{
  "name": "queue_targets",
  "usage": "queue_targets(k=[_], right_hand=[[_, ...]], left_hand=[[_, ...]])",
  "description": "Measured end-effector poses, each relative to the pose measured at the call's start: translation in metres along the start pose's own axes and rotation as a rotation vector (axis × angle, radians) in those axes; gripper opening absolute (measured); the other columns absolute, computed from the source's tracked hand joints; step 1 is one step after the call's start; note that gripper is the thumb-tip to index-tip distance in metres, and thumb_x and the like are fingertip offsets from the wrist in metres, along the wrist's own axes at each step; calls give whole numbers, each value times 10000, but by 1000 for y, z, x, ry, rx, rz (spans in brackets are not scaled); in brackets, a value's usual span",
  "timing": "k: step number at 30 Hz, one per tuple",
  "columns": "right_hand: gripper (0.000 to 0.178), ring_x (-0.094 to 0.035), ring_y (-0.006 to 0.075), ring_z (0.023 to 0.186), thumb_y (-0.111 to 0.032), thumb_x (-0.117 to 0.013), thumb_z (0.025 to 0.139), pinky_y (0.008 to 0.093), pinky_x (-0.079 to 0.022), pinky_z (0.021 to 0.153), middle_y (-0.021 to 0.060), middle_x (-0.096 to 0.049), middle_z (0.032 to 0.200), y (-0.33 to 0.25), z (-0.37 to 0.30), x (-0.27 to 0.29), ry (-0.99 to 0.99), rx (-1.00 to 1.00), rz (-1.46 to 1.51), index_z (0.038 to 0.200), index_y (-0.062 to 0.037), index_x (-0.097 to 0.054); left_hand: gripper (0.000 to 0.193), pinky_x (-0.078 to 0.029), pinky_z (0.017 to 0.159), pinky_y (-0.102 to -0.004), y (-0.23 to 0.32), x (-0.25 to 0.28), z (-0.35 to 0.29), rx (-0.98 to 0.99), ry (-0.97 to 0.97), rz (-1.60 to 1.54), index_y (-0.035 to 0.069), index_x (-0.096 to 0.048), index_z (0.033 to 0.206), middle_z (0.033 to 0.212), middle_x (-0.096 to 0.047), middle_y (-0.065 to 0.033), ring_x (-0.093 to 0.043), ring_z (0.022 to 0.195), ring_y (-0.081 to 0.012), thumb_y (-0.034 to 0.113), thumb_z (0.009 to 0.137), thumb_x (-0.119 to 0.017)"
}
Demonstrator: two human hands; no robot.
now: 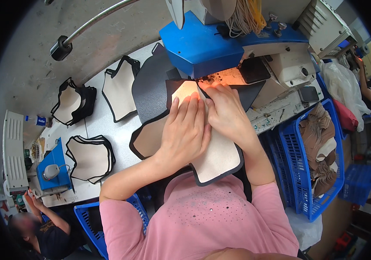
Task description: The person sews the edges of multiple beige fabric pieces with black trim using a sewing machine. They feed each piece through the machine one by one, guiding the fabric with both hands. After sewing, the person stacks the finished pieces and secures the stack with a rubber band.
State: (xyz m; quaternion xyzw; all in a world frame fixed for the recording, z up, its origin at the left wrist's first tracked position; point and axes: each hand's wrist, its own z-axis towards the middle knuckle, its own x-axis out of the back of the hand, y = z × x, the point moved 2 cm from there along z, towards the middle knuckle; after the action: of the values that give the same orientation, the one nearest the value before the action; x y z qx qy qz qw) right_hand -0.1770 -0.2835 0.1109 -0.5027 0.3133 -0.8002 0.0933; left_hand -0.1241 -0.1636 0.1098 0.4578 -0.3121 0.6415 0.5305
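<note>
A beige leather piece with a dark edge point(216, 162) lies under both my hands, at the front of a blue-headed machine point(198, 45). My left hand point(185, 128) rests flat on its beige face, with the fingers stretched out toward the lit work spot. My right hand point(225, 108) is closed on the piece's far right edge, thumb and fingers bent, close to the machine head. A second beige panel with a black border point(147, 138) reaches out to the left from under my left hand. My palms and fingers hide where the pieces meet.
Black-edged beige pieces lie on the white table: one stack point(91, 158), another stack point(69, 106) and a panel point(119, 91). A blue basket point(290, 147) of brown pieces stands right. A phone point(308, 94) lies nearby. Other people work far left and far right.
</note>
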Motion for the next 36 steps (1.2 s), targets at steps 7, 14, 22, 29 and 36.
queue_targets(k=[7, 14, 22, 29, 36], right_hand=[[333, -529, 360, 957, -61, -469, 777, 440, -378, 860, 228, -583, 969, 6, 9, 3, -12, -65, 9, 1072, 60, -568], [237, -572, 368, 807, -82, -540, 795, 409, -440, 738, 235, -594, 845, 7, 10, 9, 39, -63, 162, 964, 65, -616], [234, -579, 325, 740, -71, -580, 798, 354, -443, 670, 183, -600, 825, 14, 5, 9, 73, -63, 173, 1002, 32, -630], [221, -577, 304, 723, -47, -576, 799, 342, -440, 656, 161, -595, 794, 15, 3, 6, 129, -32, 217, 1000, 22, -634], [154, -551, 357, 754, -45, -544, 799, 417, -430, 696, 190, -570, 763, 13, 3, 5, 183, -2, 268, 889, 50, -626]], left_hand=[[456, -284, 1024, -458, -8, 0, 14, -46, -12, -46, -99, -522, 1106, 1110, -514, -246, -492, 1048, -325, 231, 791, -511], [311, -260, 1016, -543, -20, 7, 24, -23, -26, -72, -31, -571, 1033, 989, -537, -198, -540, 966, -328, 187, 815, -530], [491, -187, 1060, -532, -27, 21, 28, -98, -87, -47, -45, -576, 1038, 1000, -531, -250, -494, 1026, -376, 389, 810, -554], [448, -250, 1047, -507, -39, 16, 31, -73, -141, -35, -63, -565, 1062, 987, -528, -241, -476, 1025, -370, 279, 773, -593], [391, -343, 984, -458, -51, 11, 30, -98, -75, -148, -3, -541, 1119, 1118, -523, -232, -474, 1066, -391, 208, 795, -598]])
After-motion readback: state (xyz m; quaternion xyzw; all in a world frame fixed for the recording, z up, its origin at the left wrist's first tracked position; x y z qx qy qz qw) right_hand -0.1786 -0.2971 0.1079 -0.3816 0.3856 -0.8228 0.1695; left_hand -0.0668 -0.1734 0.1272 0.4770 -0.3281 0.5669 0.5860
